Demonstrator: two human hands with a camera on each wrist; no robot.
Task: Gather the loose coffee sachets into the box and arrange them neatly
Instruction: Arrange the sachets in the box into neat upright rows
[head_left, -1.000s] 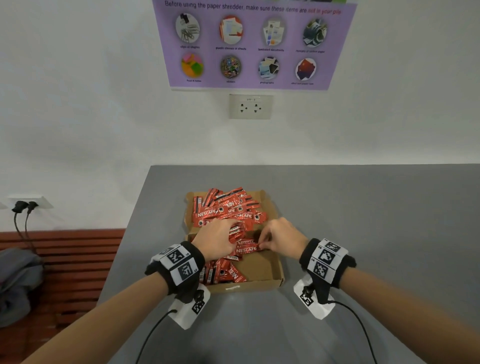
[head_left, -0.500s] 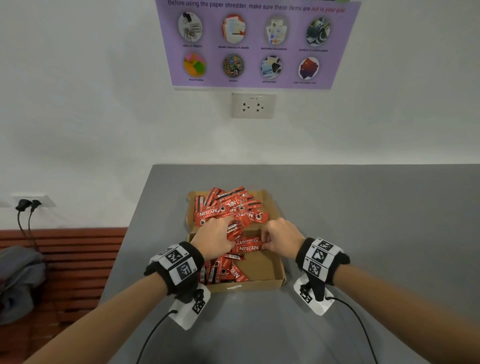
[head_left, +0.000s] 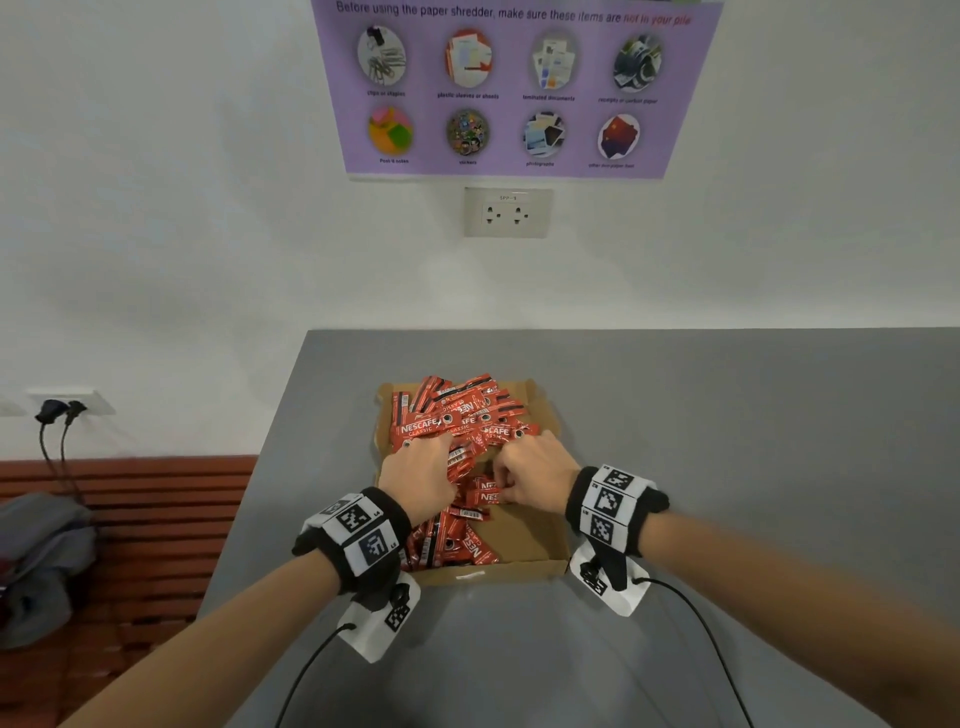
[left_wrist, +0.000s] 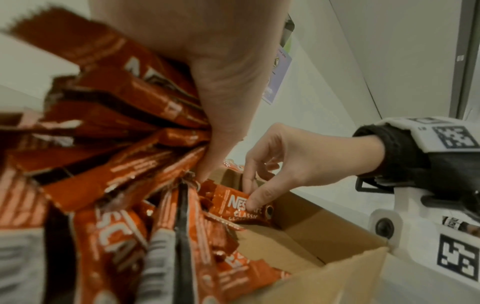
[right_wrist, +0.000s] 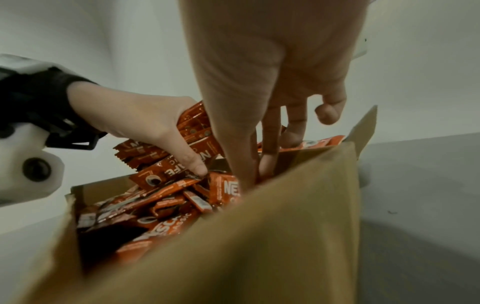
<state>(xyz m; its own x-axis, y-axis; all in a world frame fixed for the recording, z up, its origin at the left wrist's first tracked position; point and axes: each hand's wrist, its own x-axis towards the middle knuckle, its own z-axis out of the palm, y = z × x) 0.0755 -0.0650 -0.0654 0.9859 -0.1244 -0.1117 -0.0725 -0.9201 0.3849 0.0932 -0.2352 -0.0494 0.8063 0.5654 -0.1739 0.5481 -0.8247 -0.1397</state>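
Our left hand (head_left: 421, 480) clasps a fanned bunch of sachets (left_wrist: 109, 131) over the box (head_left: 524, 545) on the counter (head_left: 727, 467); our right hand (head_left: 535, 475) pinches one sachet (left_wrist: 239, 207) inside. They look light, slippery, crinkly; best gripped mid-length.

Red Nescafé sachets (head_left: 457, 423) lie jumbled in the shallow open cardboard box (head_left: 524, 564), heaped at its far end.

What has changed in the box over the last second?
The right hand moved slightly left and now pinches a sachet in the middle of the box. The left hand stayed put, gripping its fanned bundle of sachets. The box, the far pile and the table are as before.
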